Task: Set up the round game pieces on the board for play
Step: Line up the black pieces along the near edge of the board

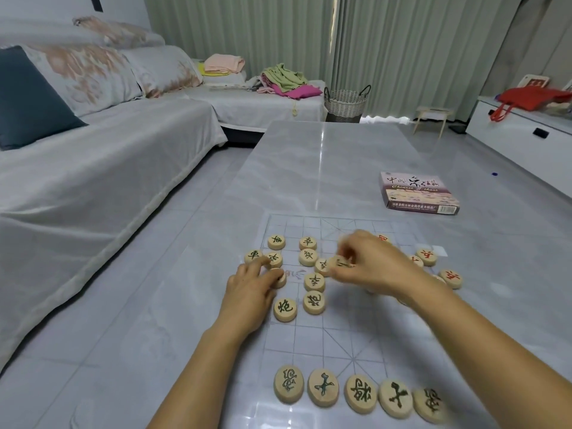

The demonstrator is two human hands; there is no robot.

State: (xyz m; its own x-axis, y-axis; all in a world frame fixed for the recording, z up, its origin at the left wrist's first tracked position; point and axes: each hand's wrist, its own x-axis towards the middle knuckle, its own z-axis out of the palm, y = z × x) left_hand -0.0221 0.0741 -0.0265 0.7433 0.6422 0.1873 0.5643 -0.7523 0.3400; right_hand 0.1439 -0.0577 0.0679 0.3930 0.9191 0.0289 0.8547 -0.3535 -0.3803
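Handle one piece per hand.

Your right hand (371, 264) reaches forward over the middle of the board (356, 335), its forearm crossing the board's right half. Its grip pinches the right-hand piece (335, 262) between thumb and fingertips, just beside the loose green pieces (314, 281). Blur hides that piece's face.

Your left hand (250, 286) lies palm down at the board's left edge. Its grip curls round the left-hand piece (279, 279), which appears to rest on the board.

1. Lift each piece clear of its neighbours before you carry it, so that you do not scatter the cluster.
2. Set it on a line crossing, not inside a square, character side up.
3. Probably extend the near row (360, 393) of five green pieces first.
4. Take the red pieces (426, 257), at the board's right edge on the table (325, 156), to the far side.
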